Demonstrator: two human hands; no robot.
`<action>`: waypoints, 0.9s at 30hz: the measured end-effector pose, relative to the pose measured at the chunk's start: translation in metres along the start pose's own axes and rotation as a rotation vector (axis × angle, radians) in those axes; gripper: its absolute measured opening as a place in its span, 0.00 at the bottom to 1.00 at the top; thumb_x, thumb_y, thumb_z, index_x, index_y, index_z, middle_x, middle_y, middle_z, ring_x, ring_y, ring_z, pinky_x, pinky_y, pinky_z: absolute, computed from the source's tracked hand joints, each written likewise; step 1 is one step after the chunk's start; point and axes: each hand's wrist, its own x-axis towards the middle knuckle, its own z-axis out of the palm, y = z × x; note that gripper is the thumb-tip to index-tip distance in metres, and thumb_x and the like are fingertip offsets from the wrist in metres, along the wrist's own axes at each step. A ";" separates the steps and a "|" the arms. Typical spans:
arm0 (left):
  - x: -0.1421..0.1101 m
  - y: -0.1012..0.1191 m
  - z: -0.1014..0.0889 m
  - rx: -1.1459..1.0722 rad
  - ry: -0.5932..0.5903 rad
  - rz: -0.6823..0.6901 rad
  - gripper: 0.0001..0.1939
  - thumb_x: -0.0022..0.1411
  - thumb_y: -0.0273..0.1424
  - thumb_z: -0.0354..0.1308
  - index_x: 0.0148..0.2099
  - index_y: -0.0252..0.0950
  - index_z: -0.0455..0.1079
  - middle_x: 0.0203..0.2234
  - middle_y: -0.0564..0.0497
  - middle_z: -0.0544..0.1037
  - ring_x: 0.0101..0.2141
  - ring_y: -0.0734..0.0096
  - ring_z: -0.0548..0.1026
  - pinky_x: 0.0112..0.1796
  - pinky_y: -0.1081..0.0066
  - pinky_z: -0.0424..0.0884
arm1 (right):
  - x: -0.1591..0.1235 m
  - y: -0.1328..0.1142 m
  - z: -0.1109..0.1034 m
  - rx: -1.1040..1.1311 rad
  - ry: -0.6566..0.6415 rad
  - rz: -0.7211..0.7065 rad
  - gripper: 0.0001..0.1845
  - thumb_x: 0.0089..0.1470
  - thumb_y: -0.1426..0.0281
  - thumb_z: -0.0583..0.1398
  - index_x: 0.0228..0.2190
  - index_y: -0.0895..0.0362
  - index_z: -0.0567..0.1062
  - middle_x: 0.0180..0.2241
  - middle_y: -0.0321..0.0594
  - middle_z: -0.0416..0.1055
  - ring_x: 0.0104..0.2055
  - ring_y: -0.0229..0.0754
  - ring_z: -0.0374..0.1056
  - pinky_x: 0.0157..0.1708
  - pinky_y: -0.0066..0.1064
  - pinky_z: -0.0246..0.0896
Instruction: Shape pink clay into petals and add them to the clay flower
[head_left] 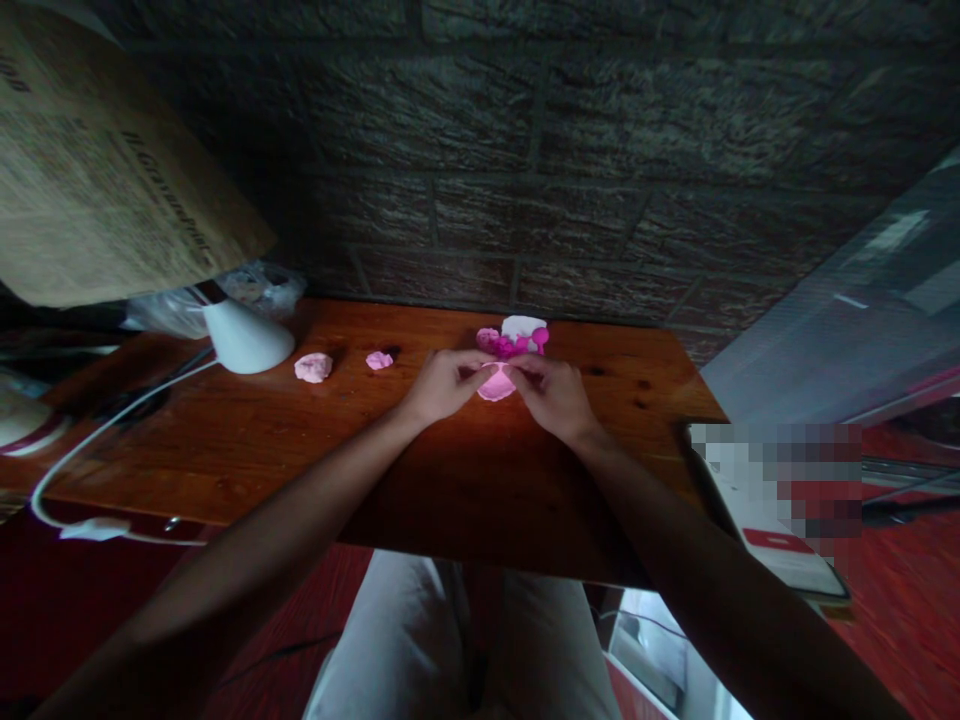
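Observation:
Between my two hands, a flat, roundish piece of pink modelling dough (496,384) is held near the middle of the wooden table. My left hand (448,383) pinches its upper left edge, thumb and fingers closed. On the opposite edge, my right hand (553,392) grips it the same way. Just behind the hands lie bright magenta plastic pieces (538,340), a pink textured lump (488,339) and a white piece (523,326) whose kind I cannot make out. Two loose dough lumps rest to the left: a larger one (313,367) and a smaller one (379,360).
A lamp with a newsprint-patterned shade (127,170) and white base (247,338) stands at the left, its white cord (112,425) hanging over the front edge. Behind the table (247,460) rises a dark brick wall (465,130). A framed, partly blurred panel (784,555) lies at the right.

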 end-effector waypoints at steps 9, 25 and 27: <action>0.001 -0.009 -0.001 -0.045 -0.020 -0.030 0.14 0.61 0.40 0.65 0.38 0.34 0.82 0.36 0.46 0.86 0.35 0.63 0.82 0.37 0.69 0.74 | -0.001 0.001 0.004 -0.023 0.012 -0.012 0.08 0.59 0.72 0.62 0.37 0.52 0.83 0.37 0.37 0.84 0.36 0.42 0.78 0.39 0.31 0.69; 0.002 0.004 -0.006 0.098 -0.029 -0.053 0.19 0.65 0.42 0.58 0.27 0.33 0.74 0.24 0.50 0.79 0.27 0.70 0.74 0.29 0.73 0.66 | -0.001 0.001 0.004 -0.004 -0.011 0.071 0.11 0.60 0.66 0.61 0.36 0.55 0.84 0.32 0.38 0.82 0.32 0.41 0.76 0.34 0.29 0.65; 0.002 0.005 -0.007 0.200 -0.075 -0.025 0.23 0.67 0.42 0.54 0.22 0.34 0.68 0.17 0.54 0.71 0.22 0.75 0.67 0.25 0.74 0.59 | -0.002 -0.001 0.003 -0.015 0.003 0.074 0.11 0.60 0.66 0.61 0.36 0.55 0.83 0.31 0.38 0.82 0.31 0.41 0.75 0.32 0.28 0.64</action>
